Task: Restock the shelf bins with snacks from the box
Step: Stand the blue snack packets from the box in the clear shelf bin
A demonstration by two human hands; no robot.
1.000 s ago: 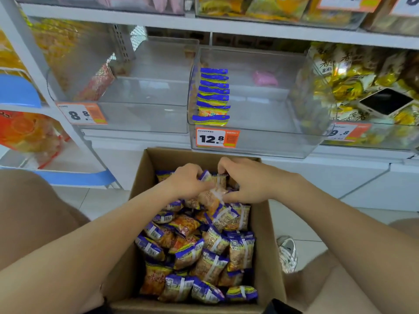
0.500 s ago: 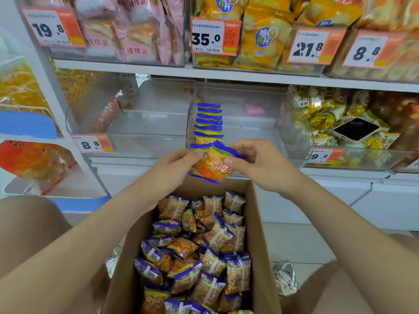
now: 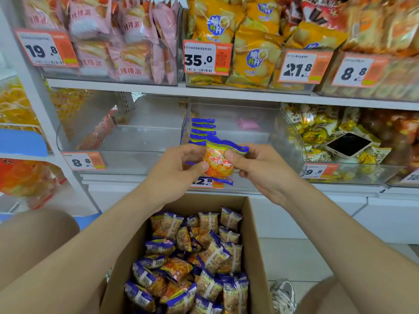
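Pinching one packet (image 3: 218,164) from both sides, I have my left grip (image 3: 179,171) curled round its left edge, thumb and fingers closed on the wrapper. My right grip (image 3: 256,168) nips the top right corner with the thumb across the front. The packet is orange with blue crimped ends and stands upright, its face toward me. It hangs in the air above the box (image 3: 256,234) and in front of the middle bin (image 3: 256,137), hiding part of the 12.8 tag (image 3: 204,182) on that bin's front wall.

Inside the bin, along its left side, a row (image 3: 203,130) of the same packets stands on edge, one behind another, and something pink (image 3: 248,123) lies near the back. The left bin (image 3: 140,137) carries an 8.8 tag (image 3: 82,161). The right bin (image 3: 292,141) is heaped with yellow sweets (image 3: 317,123), and a phone (image 3: 348,145) lies on top of them, screen dark.

Below my forearms the box sits open on the floor, holding a jumble of loose packets (image 3: 195,257) like the one I hold. A shoe (image 3: 283,295) shows just right of the box
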